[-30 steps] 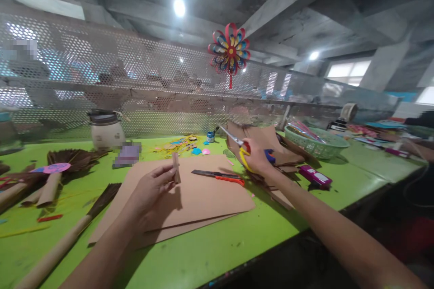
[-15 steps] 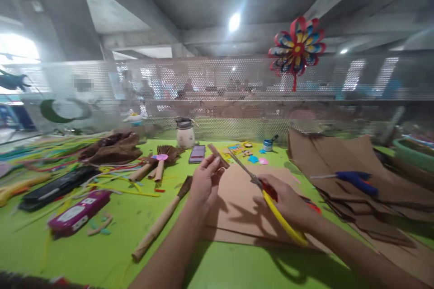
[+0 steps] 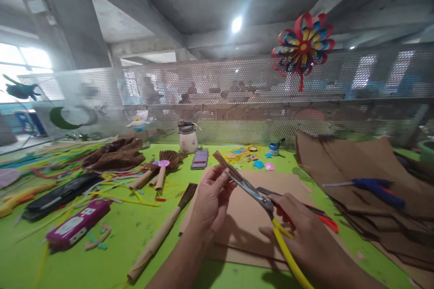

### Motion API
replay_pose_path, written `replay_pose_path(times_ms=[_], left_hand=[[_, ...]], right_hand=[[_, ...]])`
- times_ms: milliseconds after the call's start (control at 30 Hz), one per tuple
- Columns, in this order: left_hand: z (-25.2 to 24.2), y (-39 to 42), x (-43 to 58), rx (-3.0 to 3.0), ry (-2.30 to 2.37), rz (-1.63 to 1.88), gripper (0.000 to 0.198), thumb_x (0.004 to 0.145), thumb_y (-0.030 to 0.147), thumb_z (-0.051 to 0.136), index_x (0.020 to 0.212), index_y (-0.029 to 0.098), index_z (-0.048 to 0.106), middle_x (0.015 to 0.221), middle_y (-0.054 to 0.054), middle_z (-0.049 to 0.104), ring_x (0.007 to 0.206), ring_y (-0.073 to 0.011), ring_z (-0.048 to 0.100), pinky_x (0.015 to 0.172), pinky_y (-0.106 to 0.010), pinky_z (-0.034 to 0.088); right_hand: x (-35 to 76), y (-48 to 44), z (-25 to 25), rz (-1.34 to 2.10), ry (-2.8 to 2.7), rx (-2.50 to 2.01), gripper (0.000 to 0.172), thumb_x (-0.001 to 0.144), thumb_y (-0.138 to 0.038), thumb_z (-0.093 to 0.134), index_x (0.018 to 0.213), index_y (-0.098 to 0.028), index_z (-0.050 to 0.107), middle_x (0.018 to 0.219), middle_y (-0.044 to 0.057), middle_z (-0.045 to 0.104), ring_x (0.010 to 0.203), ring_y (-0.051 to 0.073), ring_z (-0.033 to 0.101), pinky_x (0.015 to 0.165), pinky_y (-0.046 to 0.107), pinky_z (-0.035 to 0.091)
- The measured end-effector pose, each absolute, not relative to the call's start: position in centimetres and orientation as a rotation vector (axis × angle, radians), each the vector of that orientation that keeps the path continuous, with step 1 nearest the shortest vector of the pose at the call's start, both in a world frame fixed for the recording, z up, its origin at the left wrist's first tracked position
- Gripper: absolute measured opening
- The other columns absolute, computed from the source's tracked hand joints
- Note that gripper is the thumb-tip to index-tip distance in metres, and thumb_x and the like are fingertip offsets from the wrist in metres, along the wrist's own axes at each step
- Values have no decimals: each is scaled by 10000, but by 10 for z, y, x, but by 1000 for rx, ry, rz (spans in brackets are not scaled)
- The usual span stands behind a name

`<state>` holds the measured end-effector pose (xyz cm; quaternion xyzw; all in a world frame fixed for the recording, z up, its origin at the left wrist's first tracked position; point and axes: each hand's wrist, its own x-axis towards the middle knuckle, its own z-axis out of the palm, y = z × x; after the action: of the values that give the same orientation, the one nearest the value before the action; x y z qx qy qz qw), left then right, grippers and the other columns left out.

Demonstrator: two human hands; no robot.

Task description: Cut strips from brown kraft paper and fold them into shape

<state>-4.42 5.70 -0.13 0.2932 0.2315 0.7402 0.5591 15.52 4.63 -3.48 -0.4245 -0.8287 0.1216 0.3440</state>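
My left hand (image 3: 212,198) pinches a narrow folded strip of brown paper (image 3: 222,160) that tilts up and away from me. In my right hand (image 3: 301,230) is a pair of scissors with yellow handles (image 3: 286,250), my fingers around the grips. The scissor blades (image 3: 249,187) reach toward the strip and meet it near my left fingertips; whether they are cutting it cannot be made out. Below both hands lies a flat stack of brown paper sheets (image 3: 244,230). A second pair of scissors, with red handles (image 3: 328,222), rests on the sheets, partly hidden behind my right hand.
Left of my arm lies a rolled paper stick with a fringed end (image 3: 159,235). Farther left are a purple device (image 3: 79,225) and a black case (image 3: 64,194). A phone (image 3: 200,159) and jar (image 3: 188,137) stand behind. A blue glue gun (image 3: 376,189) lies on crumpled brown paper at right.
The scissors have swung in, so their blades now lie at the paper strip. My right hand has moved nearer to me and slightly right. The view has shifted a little.
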Motion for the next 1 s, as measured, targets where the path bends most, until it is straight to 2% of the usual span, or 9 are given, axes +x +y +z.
replay_pose_path(times_ms=[167, 300, 500, 1000], left_hand=[[2, 53, -43, 749, 533, 1750, 223, 621, 138, 805, 802, 162, 677, 804, 7, 662, 743, -96, 620, 747, -224, 520], [2, 52, -42, 799, 521, 1748, 186, 651, 132, 780, 803, 169, 679, 816, 11, 661, 749, -88, 609, 753, -218, 507], [3, 50, -42, 831, 502, 1753, 193, 650, 129, 775, 810, 181, 679, 800, 24, 656, 729, -79, 594, 729, -195, 487], [5, 47, -41, 866, 507, 1756, 210, 657, 150, 772, 839, 191, 674, 815, 12, 652, 761, -102, 595, 770, -234, 485]], right_hand=[[156, 46, -38, 280, -2139, -1030, 369, 739, -369, 679, 1070, -268, 551, 861, 30, 604, 701, 170, 594, 547, 249, 527], [156, 43, -36, 270, -2127, -1003, 356, 724, -357, 691, 1044, -274, 559, 805, 18, 597, 668, 164, 591, 525, 239, 523], [157, 40, -36, 293, -2116, -1016, 394, 720, -385, 700, 1071, -280, 555, 831, 31, 606, 671, 170, 597, 515, 247, 531], [160, 39, -36, 234, -2143, -974, 417, 762, -395, 661, 1141, -275, 537, 809, 31, 595, 673, 177, 602, 562, 279, 525]])
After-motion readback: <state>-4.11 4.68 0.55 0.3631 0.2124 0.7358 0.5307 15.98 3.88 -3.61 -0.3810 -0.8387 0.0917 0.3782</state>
